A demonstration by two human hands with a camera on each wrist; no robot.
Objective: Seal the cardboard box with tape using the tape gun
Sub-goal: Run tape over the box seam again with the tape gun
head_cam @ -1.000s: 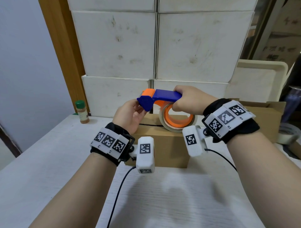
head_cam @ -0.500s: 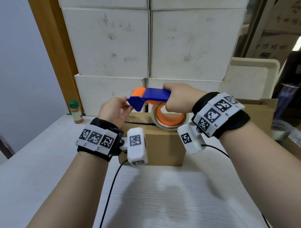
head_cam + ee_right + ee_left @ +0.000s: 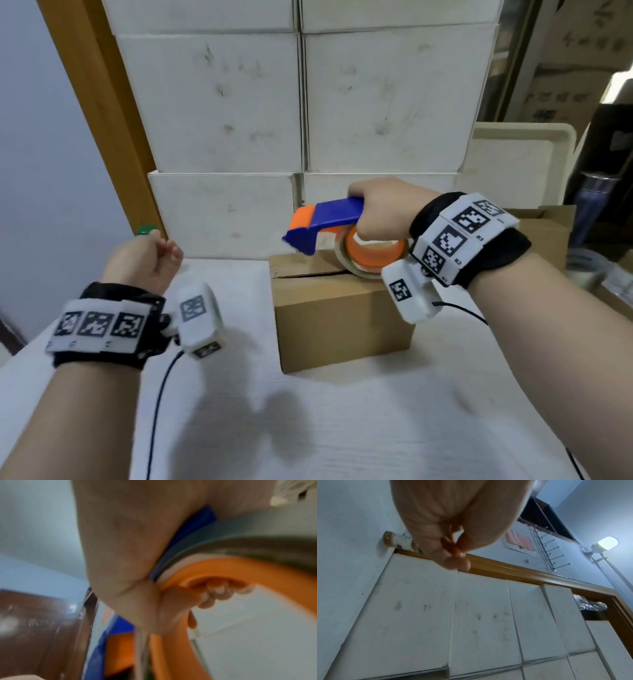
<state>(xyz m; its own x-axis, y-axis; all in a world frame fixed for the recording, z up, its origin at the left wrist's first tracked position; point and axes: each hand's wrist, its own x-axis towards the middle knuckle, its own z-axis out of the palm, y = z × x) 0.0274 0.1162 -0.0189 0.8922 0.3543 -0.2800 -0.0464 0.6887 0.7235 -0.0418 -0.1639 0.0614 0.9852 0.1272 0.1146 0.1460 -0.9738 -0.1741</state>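
Note:
A small brown cardboard box (image 3: 339, 315) stands on the white table (image 3: 308, 421), its top flaps closed with a seam showing. My right hand (image 3: 383, 212) grips the handle of the blue and orange tape gun (image 3: 329, 219) just above the box's top. The gun's tape roll (image 3: 370, 255) sits at the box's right rear edge. In the right wrist view my fingers (image 3: 216, 592) curl through the orange hub (image 3: 223, 566). My left hand (image 3: 154, 257) hovers left of the box, apart from it, fingers curled on nothing; its curled fingertips (image 3: 453, 550) show in the left wrist view.
Stacked white boxes (image 3: 308, 102) form a wall right behind the box. A spice bottle (image 3: 399, 540) stands at the back left by a wooden frame (image 3: 102, 102). At the right are an open cardboard carton (image 3: 548, 233), a spare tape roll (image 3: 585, 263) and a cream tray (image 3: 513, 154).
My left hand has let go of the tape gun's front end and pulled back to the left. The right hand still holds the gun over the box.

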